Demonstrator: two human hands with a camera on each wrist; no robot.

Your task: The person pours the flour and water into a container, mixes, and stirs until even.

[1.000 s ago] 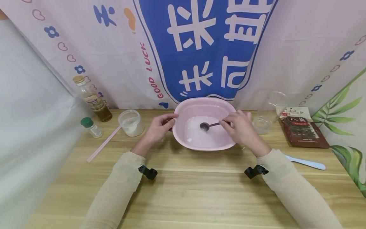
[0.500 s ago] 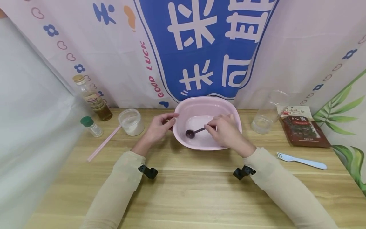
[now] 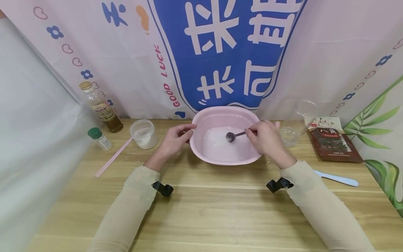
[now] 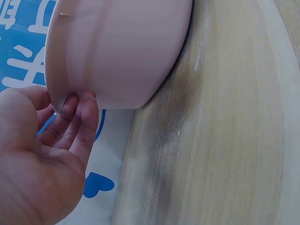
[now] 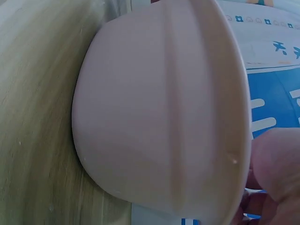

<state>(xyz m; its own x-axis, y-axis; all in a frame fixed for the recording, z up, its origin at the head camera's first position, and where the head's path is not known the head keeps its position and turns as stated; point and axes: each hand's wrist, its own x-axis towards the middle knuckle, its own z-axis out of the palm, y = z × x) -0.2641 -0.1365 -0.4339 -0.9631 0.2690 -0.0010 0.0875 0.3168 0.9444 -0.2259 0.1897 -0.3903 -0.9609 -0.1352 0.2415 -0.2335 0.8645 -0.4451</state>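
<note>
White contents [image 3: 215, 138] lie inside the pink oval plastic basin [image 3: 220, 118], the left hand [image 3: 175, 139] pinching its rim, the right hand's grip [image 3: 267, 139] pinching a dark-brown round-bowled spoon [image 3: 231, 137] within; mixing seems unfinished.

Downward head, close wrist views share the basin [image 3: 224, 120].

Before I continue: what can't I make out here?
- Head view: left end of blue utensil, behind right sleeve.
- Both wrist views: dark spoon, hidden behind pink basin.
- Right wrist view: right hand, partly cut off by the picture's edge.
- Head view: any print on green-capped bottle, too small to read.
</note>
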